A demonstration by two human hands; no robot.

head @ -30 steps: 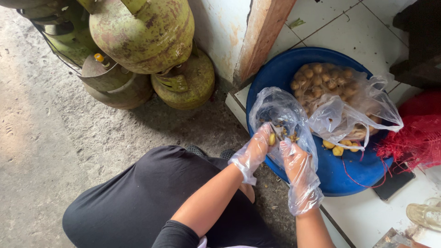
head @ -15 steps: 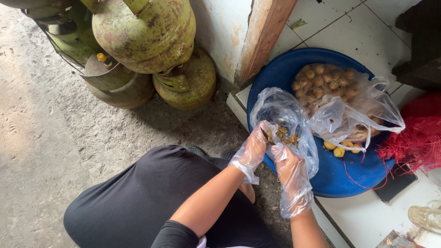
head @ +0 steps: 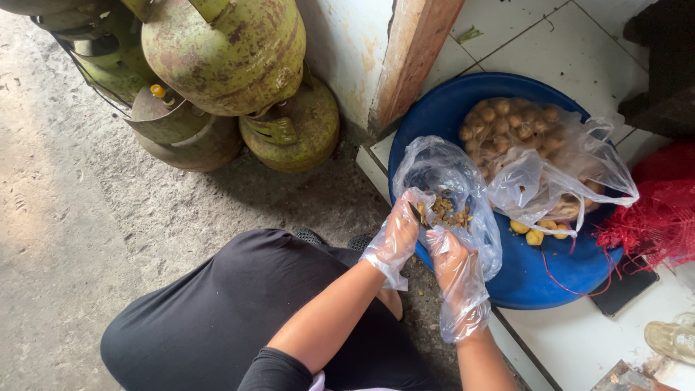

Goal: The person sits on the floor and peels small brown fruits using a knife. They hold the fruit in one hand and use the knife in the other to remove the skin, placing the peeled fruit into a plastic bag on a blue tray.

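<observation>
Rough grey concrete (head: 79, 239) fills the left of the frame, and white floor tiles (head: 507, 29) take the upper right beyond a reddish wooden post (head: 416, 61). Worn green gas cylinders (head: 224, 54) are stacked at the upper left, against a white wall.

At right of centre a round blue basin (head: 536, 279) rests on the tiles, its near edge reaching over the step above the concrete. In it lies a large clear plastic bag (head: 550, 156) full of small round brownish-yellow fruits, its mouth loose and crumpled; a few peeled yellow ones (head: 534, 233) lie bare on the basin floor just beside it. A red mesh sack (head: 651, 217) sits at the right edge of the frame, touching the basin rim.

A smaller clear bag (head: 445, 170) stands open at the basin's left edge, holding a little heap of brown peelings (head: 449, 213).

Both hands wear loose transparent plastic gloves and meet at this smaller bag's mouth, just below centre. The left hand (head: 397, 235) is curled with its fingers closed near the bag's rim; what it pinches is too small to tell. The right hand (head: 452, 264) is also curled, fingertips pressed at the peelings inside the bag; whether it grips anything cannot be told. A black-clad knee (head: 232, 311) fills the lower centre.
</observation>
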